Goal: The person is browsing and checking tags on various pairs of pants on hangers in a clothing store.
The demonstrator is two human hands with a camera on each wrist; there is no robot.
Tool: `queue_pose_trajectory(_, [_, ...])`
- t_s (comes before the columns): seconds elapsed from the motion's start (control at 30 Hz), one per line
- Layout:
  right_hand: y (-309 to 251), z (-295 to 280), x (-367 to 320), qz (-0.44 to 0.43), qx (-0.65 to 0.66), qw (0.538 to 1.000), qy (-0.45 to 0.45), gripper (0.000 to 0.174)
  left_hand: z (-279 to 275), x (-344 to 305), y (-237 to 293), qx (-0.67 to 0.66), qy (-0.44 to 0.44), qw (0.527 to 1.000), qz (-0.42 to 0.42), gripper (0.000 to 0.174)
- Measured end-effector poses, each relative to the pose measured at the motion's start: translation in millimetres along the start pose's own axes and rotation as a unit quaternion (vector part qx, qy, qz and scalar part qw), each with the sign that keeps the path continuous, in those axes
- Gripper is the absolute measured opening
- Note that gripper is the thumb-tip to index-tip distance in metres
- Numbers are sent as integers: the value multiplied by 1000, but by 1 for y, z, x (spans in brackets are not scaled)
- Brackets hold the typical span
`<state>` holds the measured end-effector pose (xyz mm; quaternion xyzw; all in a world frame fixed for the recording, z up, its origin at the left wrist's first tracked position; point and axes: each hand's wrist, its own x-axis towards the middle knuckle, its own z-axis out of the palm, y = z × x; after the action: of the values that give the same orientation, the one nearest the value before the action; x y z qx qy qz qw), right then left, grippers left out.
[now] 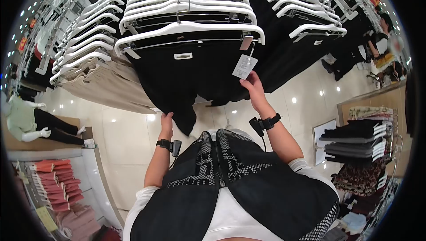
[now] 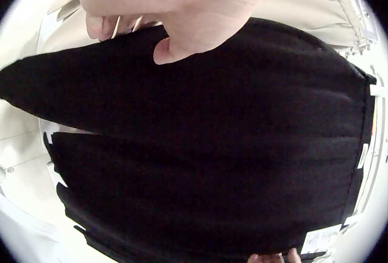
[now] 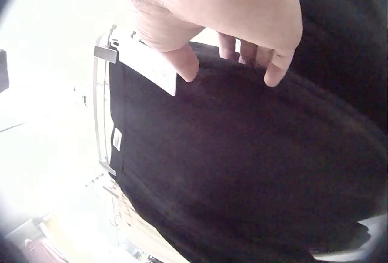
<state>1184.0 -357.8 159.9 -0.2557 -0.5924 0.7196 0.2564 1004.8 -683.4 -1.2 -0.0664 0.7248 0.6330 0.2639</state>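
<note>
Black trousers (image 1: 177,72) (image 2: 212,129) (image 3: 212,141) hang clipped by the waist from a white hanger (image 1: 191,29). My left hand (image 1: 166,126) (image 2: 182,8) pinches the side edge of a lower leg, the thumb on the front of the fabric and the fingers partly hidden behind it. Higher up, at the opposite side edge, my right hand (image 1: 256,92) (image 3: 230,14) grips the fabric between thumb and fingers. A white price tag (image 1: 245,67) (image 3: 151,69) hangs right beside that thumb, over the trousers. Whether the thumb touches the tag I cannot tell.
Beige trousers (image 1: 104,85) hang on the left and more black garments (image 1: 284,54) on the right. A mannequin (image 1: 26,121) stands far left. Folded pink clothes (image 1: 57,183) lie lower left; a wooden-edged display (image 1: 372,96) stands right. Tiled floor (image 1: 213,116) shows below the rack.
</note>
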Motion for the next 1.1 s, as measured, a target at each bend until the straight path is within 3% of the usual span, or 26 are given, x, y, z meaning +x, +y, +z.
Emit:
queue_pose_trajectory(0.13, [-23,-9,24,-59,-53,996,-42,37,11,3,-40,9,76,997,-22,44])
queue_pose_trajectory(0.23, [-24,-15,42,-98,-48,992,-66,35,25,-18,-49,-74,62,991,-96,44])
queue_pose_trajectory(0.33, [-32,-13,45,-134,-44,988,-68,33,33,-39,-64,-84,28,990,-113,51])
queue_pose_trajectory(0.4, [-34,-15,48,-155,-53,983,-89,33,37,-56,-67,-82,23,987,-136,47])
queue_pose_trajectory(0.47, [-33,-20,50,-172,-72,974,-132,37,38,-70,-69,-81,11,986,-147,41])
queue_pose_trajectory(0.67, [-46,-20,44,-161,-3,979,-128,54,30,-93,-83,-65,8,985,-158,36])
queue_pose_trajectory(0.83, [-53,-18,48,-213,-45,973,-71,39,26,-109,-98,-64,34,982,-175,35])
queue_pose_trajectory(0.97, [-68,-9,46,-202,-84,973,-70,33,27,-120,-107,-69,34,980,-181,36])
queue_pose_trajectory(1.07, [-64,-9,49,-122,-52,986,-101,26,27,-123,-113,-64,26,981,-182,37])
queue_pose_trajectory(1.1, [-68,-4,45,-132,-7,986,-98,20,27,-124,-112,-61,25,981,-183,37])
